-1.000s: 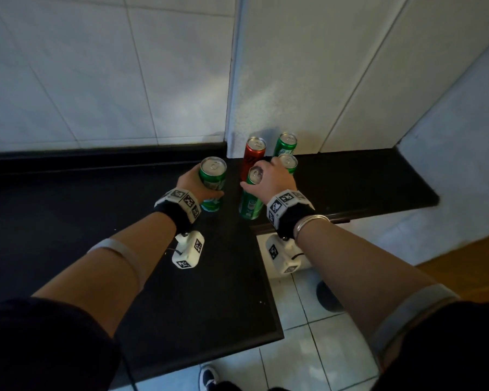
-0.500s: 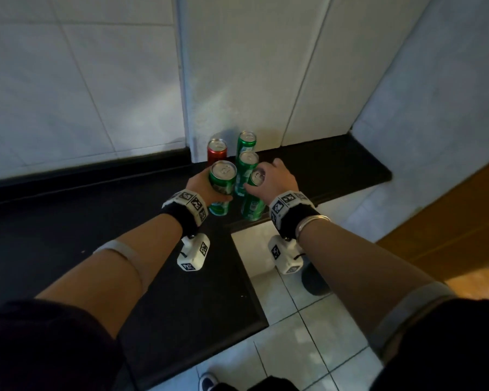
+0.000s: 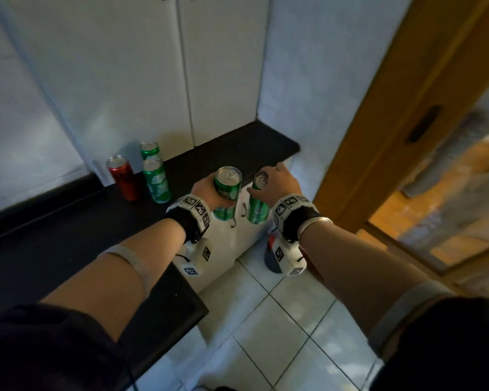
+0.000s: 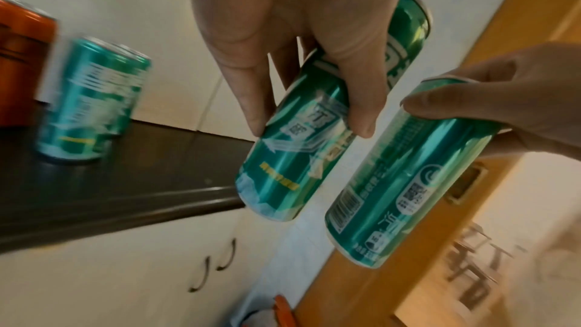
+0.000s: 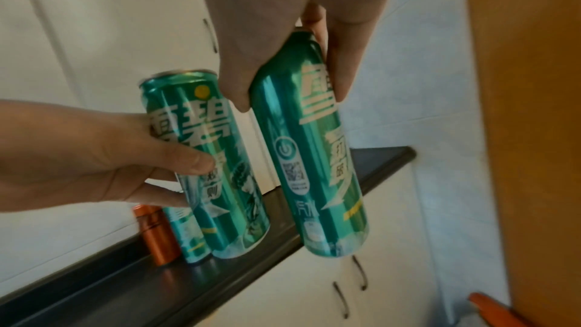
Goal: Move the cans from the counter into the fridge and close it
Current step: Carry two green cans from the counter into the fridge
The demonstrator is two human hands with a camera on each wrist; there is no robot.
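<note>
My left hand (image 3: pixel 206 190) grips a green can (image 3: pixel 226 193) round its side, fingers curled about it (image 4: pixel 302 148). My right hand (image 3: pixel 280 184) holds a second green can (image 3: pixel 257 204) from above by its top rim (image 5: pixel 314 158). Both cans hang in the air just past the front edge of the black counter (image 3: pixel 68 238). On the counter by the wall stand a red can (image 3: pixel 123 177) and two more green cans (image 3: pixel 156 182), one behind the other (image 3: pixel 149 150). No fridge is in view.
White cabinet doors (image 3: pixel 181 80) rise behind the counter, and lower cabinet doors with dark handles (image 4: pixel 220 262) sit under it. A wooden door frame (image 3: pixel 393 108) stands at the right. The floor (image 3: pixel 280 320) is pale tile, with a small red-and-grey object (image 3: pixel 270 258) on it.
Both hands have lifted their green cans off the counter and carried them right, away from the three cans by the wall. The head view has swung right toward the wooden door.
</note>
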